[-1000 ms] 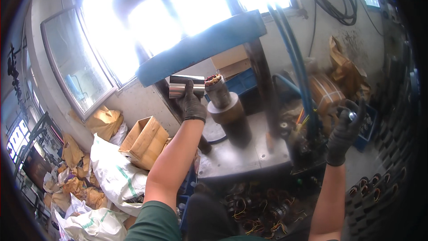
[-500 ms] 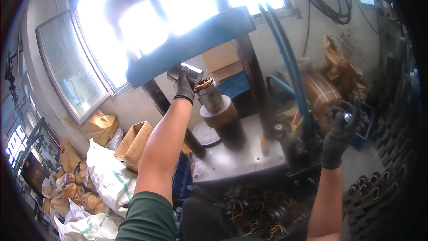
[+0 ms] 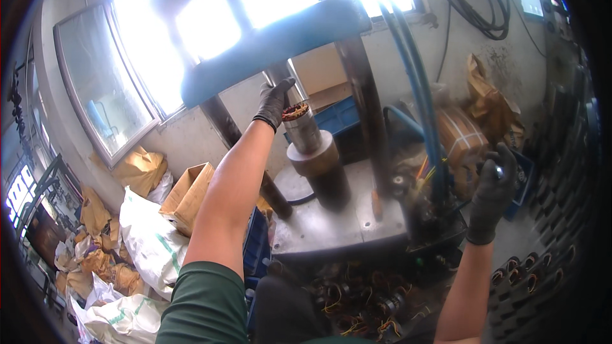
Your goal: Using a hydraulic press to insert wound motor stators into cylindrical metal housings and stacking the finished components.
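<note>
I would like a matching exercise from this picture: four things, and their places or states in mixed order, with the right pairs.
1. Left hand
2. Crossbeam
3. Wire-topped cylinder
4. Open brown box

A. Beside the white sack
B. Gloved, gripping a shiny metal tube
C. On the round pedestal
D. Blue, above the pedestal

Pairs: 1-B; 2-D; 3-C; 4-A

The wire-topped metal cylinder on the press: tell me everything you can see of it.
The wire-topped metal cylinder looks like dull silver-grey metal. Reddish and yellowish wires crowd its upper end. It stands on end on a wider round collar atop a dark post, its top tilted left in the view, in line with that post. The gloved left hand, gripping a shiny tube, is close by its top; whether anything there touches it is unclear.
</note>
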`<state>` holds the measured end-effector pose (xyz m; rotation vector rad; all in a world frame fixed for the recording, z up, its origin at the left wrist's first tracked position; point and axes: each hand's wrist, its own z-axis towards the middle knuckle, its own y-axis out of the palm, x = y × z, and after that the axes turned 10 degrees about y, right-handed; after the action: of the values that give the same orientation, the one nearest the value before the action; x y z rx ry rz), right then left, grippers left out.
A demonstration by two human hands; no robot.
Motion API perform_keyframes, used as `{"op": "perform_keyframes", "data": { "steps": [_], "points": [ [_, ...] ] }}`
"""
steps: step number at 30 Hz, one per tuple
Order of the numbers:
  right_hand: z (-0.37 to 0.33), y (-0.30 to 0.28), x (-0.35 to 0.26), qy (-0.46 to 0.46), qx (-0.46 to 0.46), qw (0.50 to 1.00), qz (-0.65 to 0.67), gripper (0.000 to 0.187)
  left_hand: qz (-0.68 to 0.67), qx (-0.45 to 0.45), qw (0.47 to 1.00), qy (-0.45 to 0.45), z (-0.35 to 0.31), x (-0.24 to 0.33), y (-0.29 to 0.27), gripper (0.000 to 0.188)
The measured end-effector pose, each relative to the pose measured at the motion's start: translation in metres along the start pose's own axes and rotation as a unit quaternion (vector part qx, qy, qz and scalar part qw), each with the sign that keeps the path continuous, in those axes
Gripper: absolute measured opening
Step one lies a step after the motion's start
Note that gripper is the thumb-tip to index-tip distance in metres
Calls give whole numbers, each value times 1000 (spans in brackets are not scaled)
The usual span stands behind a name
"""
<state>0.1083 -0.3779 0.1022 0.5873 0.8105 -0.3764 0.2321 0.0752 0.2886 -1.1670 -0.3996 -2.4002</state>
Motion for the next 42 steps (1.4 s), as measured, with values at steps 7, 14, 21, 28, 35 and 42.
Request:
{"op": "perform_keyframes", "data": {
  "steps": [7,14,21,28,35,42],
  "points": [
    [13,-21,-41,-14,-105,988,-116,29,96,-59,988,102,-17,3,-15,60],
    [10,-36,-50,22,-156,979,-126,29,34,-28,996,82,-29,-9,-19,65],
    [11,-48,-56,25,-210,967,-144,19,36,-31,993,108,-33,-29,-11,62],
    [13,-52,-70,25,-268,939,-216,12,56,-15,985,161,-29,-46,-10,67],
    [7,-54,-77,-39,-334,910,-244,32,112,45,985,119,-66,-123,-15,83],
    [-20,-111,-120,-177,-574,632,-490,39,84,46,995,34,-85,-89,-32,77]
  ]
}}
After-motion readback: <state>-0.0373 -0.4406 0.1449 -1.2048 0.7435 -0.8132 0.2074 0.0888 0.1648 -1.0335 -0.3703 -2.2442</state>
